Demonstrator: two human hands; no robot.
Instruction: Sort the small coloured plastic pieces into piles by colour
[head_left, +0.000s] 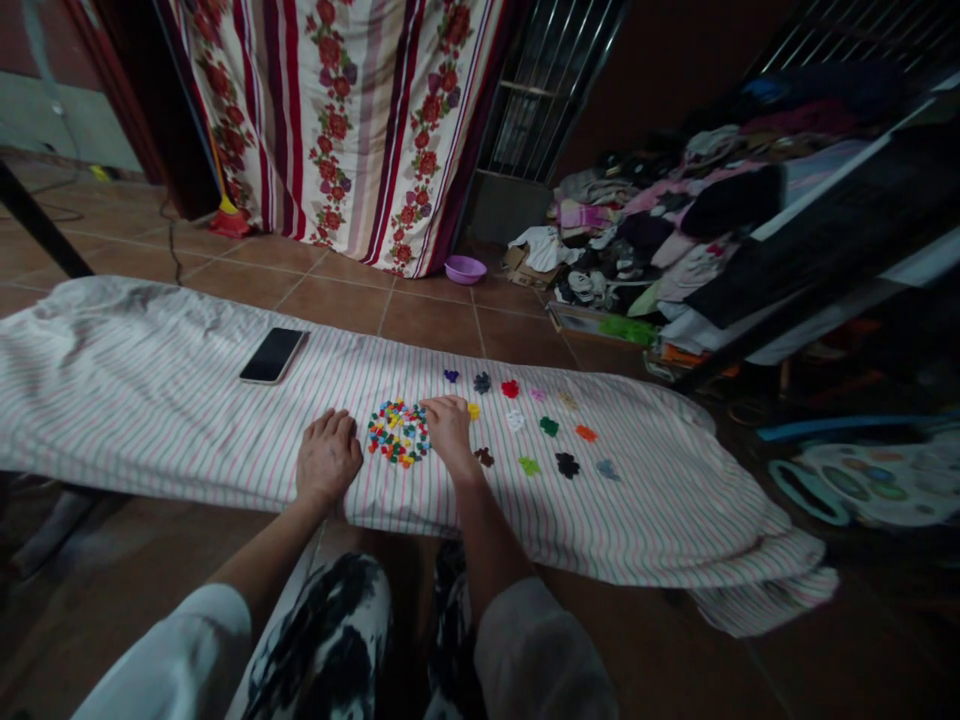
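My left hand [328, 455] rests palm down on the striped cloth [187, 420], left of a pile of small mixed-colour pieces [399, 434]; nothing shows in it. At the pile's right edge, my right hand [448, 425] has its fingertips pinched together. Whatever lies between them is too small or hidden to make out. Small single-colour heaps are spread to the right: yellow [473, 411], partly behind my right hand, brown [484, 457], white [514, 420], red [510, 388], black [567, 465], orange [586, 433] and several more.
A phone [273, 356] lies on the cloth to the left. Beyond the cloth are a floral curtain [337, 130], a purple basin [465, 269] and a broom [229, 217] on the tiled floor. A heap of clothes [652, 220] fills the back right.
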